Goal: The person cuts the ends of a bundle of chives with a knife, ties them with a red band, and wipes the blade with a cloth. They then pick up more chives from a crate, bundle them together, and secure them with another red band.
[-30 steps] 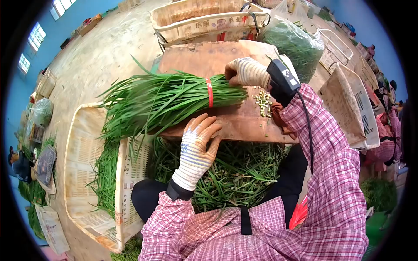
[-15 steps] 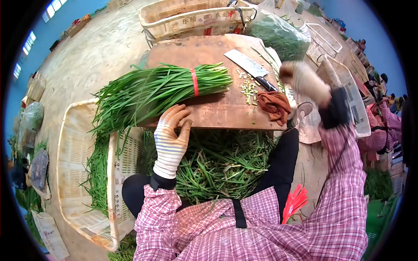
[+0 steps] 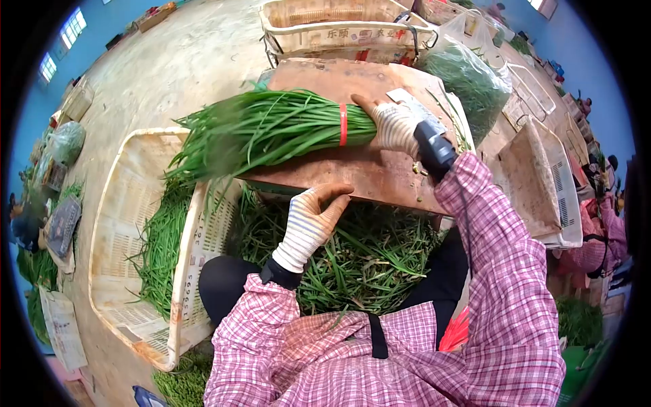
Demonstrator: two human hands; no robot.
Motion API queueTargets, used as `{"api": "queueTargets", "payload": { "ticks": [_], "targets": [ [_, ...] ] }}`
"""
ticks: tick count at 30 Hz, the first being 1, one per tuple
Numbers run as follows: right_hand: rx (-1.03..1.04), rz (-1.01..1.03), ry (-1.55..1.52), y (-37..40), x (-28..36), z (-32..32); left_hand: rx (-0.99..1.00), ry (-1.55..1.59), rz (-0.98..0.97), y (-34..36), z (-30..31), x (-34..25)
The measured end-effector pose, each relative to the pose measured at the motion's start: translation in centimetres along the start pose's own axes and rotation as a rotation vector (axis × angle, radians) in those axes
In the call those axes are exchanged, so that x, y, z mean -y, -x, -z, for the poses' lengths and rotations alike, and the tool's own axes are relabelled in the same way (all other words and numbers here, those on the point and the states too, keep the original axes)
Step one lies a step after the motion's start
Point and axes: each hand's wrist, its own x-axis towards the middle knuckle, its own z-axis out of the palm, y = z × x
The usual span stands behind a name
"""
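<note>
A bundle of garlic chives [image 3: 264, 132], bound with a red band [image 3: 343, 125], lies across the wooden board [image 3: 319, 178], its leaves hanging over the left side. My right hand [image 3: 397, 125], in a striped glove, closes around the cut stem ends at the right; some of its fingers are hidden. Behind that hand, part of the cleaver's blade [image 3: 401, 96] shows, with its handle covered. My left hand [image 3: 313, 216], gloved with bare-looking brownish fingertips, is at the board's front edge. Its thumb and fingers come together, with nothing visible between them. Small stem cuttings [image 3: 418, 169] lie beside my right wrist.
At my left stands a white plastic crate [image 3: 108, 271] with loose chives. Below the board is a heap of leaves [image 3: 366, 264]. A crate [image 3: 346, 35] stands beyond the board, near a clear bag of greens [image 3: 464, 85]. Another person [image 3: 593, 237] sits at far right.
My right hand has come from the board's right side onto the stem ends, hiding the cloth and much of the cleaver. My left fingers have drawn together. The view has shifted.
</note>
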Motion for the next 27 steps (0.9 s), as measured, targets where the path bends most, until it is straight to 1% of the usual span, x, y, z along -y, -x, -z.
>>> {"api": "queueTargets", "payload": {
  "ticks": [1, 2, 3, 4, 5, 6, 7, 9, 10, 11, 12, 14, 16, 17, 18, 19, 20, 22, 23, 24, 26, 27],
  "targets": [
    [0.019, 0.035, -0.13, 0.1, -0.1, 1.1, 0.017, 0.039, 0.056, -0.1, 0.3, -0.2],
    [-0.04, 0.123, -0.394, -0.5, -1.9, -0.6, 0.036, 0.079, 0.112, -0.3, 0.5, -0.2],
    [0.078, 0.047, -0.492, 0.1, -1.4, 0.4, 0.027, 0.178, 0.05, -0.4, 0.4, 0.3],
    [0.193, -0.033, -0.589, 1.1, -0.6, 1.9, 0.065, 0.286, 0.144, -0.4, 0.5, 0.0],
    [0.245, -0.025, -0.917, 3.1, 0.3, 2.2, 0.074, 0.355, 0.191, -0.5, 0.6, 0.2],
    [0.266, -0.09, -1.16, 5.1, 1.4, 1.5, 0.084, 0.425, 0.246, -0.4, 0.6, 0.5],
    [0.283, -0.162, -1.407, 7.3, 2.9, 0.5, 0.138, 0.428, 0.361, -0.5, 0.8, 0.6],
    [0.297, -0.301, -1.903, 10.1, 4.9, -0.7, 0.151, 0.839, 0.33, -0.6, -0.8, 1.1],
    [0.305, -0.214, -1.673, 10.8, 4.1, -2.4, 0.148, 1.043, 0.319, -0.2, -1.6, 1.0],
    [0.311, -0.158, -1.681, 12.4, 4.3, -3.5, 0.121, 1.064, 0.255, 0.6, -1.9, 0.9],
    [0.313, -0.103, -1.696, 14.1, 5.1, -4.2, 0.074, 1.136, 0.347, 1.0, -1.5, 1.7],
    [0.332, -0.174, -1.539, 15.8, 3.1, -6.1, -0.029, 1.125, 0.383, 1.5, -1.8, 1.1],
    [-0.074, -0.339, -1.487, 17.7, 3.7, -6.3, 0.026, 1.167, 0.386, 2.1, -1.6, 0.2],
    [-0.195, -0.283, -1.472, 18.4, 3.5, -6.6, 0.021, 1.127, 0.325, 2.1, -1.8, -0.4],
    [-0.317, -0.226, -1.451, 18.9, 3.5, -6.6, 0.038, 1.134, 0.334, 2.4, -1.6, -0.3],
    [-0.341, -0.219, -1.518, 19.4, 3.7, -6.4, 0.036, 1.111, 0.327, 2.6, -1.5, -0.2],
    [-0.353, -0.171, -1.444, 19.5, 3.9, -6.1, 0.03, 1.09, 0.321, 2.7, -1.4, -0.2],
    [-0.387, -0.077, -1.292, 19.7, 4.9, -5.2, 0.012, 1.014, 0.248, 3.7, -1.7, -0.1],
    [-0.4, -0.085, -1.239, 19.7, 5.8, -4.7, -0.003, 0.982, 0.27, 4.5, -1.8, -0.1],
    [-0.345, -0.082, -1.264, 19.5, 6.6, -4.2, -0.015, 0.94, 0.277, 5.2, -1.8, -0.2],
    [-0.317, 0.001, -1.155, 18.6, 7.6, -5.0, 0.042, 0.889, 0.255, 6.2, -1.4, 0.4],
    [-0.211, -0.045, -1.118, 18.4, 8.1, -4.8, 0.025, 0.839, 0.244, 6.2, -1.3, 0.7]
  ]
}}
